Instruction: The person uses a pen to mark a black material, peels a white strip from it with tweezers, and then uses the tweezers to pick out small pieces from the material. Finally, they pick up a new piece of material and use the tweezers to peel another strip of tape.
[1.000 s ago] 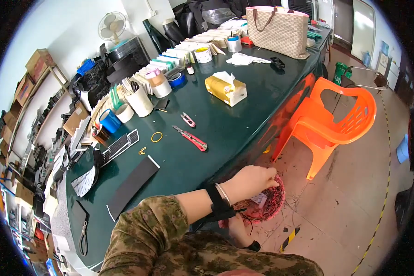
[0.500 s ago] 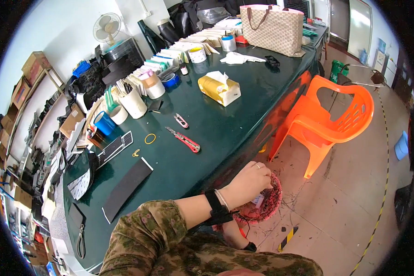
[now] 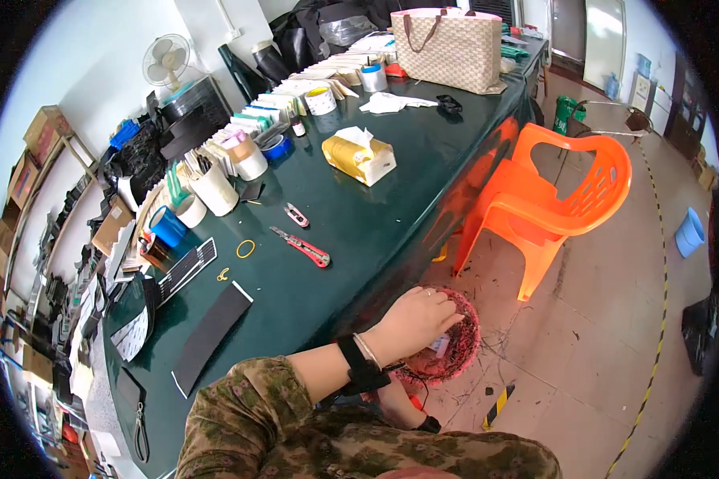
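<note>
My left hand [image 3: 411, 323] is over the red, fuzzy-rimmed basket [image 3: 473, 335] on the floor by the table. Its fingers curl downward and together; anything in them is hidden. A ring is on one finger, a bracelet and a black strap [image 3: 359, 361] round the wrist. Inside the basket are dark scraps and a small pale piece [image 3: 439, 345]. My right hand [image 3: 395, 401] reaches below my left forearm, its fingers mostly covered by the strap and arm. Close to it shows a bit of bright red [image 3: 415, 401], too small to name.
On the dark green table [image 3: 295, 307] lie a red utility knife [image 3: 301, 247], thread snips [image 3: 296, 215], a black strip [image 3: 212, 337] and a tissue pack [image 3: 359, 157]. A woven bag [image 3: 447, 54] stands at the far end. An orange chair [image 3: 535, 203] stands right of the table.
The view has shifted slightly, so table and chair sit further left. My left hand has moved a little back over the basket, its fingers less tightly curled, showing more of the inside.
</note>
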`<state>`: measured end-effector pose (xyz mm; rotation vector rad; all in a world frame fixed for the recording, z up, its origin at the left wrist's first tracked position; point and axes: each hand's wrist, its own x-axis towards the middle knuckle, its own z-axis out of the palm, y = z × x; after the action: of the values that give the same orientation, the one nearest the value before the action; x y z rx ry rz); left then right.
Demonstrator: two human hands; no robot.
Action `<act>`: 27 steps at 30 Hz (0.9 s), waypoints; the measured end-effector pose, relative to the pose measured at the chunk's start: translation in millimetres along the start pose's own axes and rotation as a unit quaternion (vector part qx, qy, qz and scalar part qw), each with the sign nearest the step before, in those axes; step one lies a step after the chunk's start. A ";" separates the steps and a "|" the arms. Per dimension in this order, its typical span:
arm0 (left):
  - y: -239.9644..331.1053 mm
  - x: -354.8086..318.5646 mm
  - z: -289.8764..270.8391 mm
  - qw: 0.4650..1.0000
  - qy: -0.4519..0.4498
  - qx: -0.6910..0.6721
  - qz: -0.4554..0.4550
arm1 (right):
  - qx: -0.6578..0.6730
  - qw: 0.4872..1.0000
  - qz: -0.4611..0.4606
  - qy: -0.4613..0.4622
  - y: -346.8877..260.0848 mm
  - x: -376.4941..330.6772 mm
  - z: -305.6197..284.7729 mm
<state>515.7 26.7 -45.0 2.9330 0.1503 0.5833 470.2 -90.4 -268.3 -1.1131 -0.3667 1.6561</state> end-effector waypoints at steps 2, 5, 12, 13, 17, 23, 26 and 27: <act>5.0 1.7 -1.6 1.000 -0.027 0.004 -0.005 | -0.317 0.939 -0.128 -0.025 23.8 13.5 -7.0; 9.0 -0.1 0.1 0.998 -0.058 -0.005 -0.016 | -0.225 0.973 -0.061 -0.009 33.9 21.7 -16.1; 3.3 -8.7 -18.2 0.995 -0.062 -0.075 -0.012 | -0.249 0.962 -0.116 0.002 60.9 39.4 -33.0; 4.5 -11.1 -19.1 0.996 -0.050 -0.066 -0.036 | -0.261 0.957 -0.129 0.021 61.2 39.0 -39.5; 10.1 -5.1 -12.9 0.999 0.042 0.016 -0.013 | -0.297 0.944 -0.147 -0.010 42.4 28.5 -61.2; 17.2 8.1 -84.7 0.915 -0.394 0.026 -0.088 | -0.105 0.984 -0.112 0.095 3.4 8.9 -47.2; 6.2 -47.1 -72.8 0.996 0.057 0.069 -0.024 | -0.291 0.910 -0.256 0.147 -58.4 -41.1 10.5; 3.5 -56.6 -77.8 0.995 0.065 0.069 -0.024 | -0.297 0.907 -0.260 0.148 -62.6 -43.4 14.6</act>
<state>433.8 25.8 5.5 3.0127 0.2848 0.7868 495.7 -99.6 -195.6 -1.5245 -0.9196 0.8946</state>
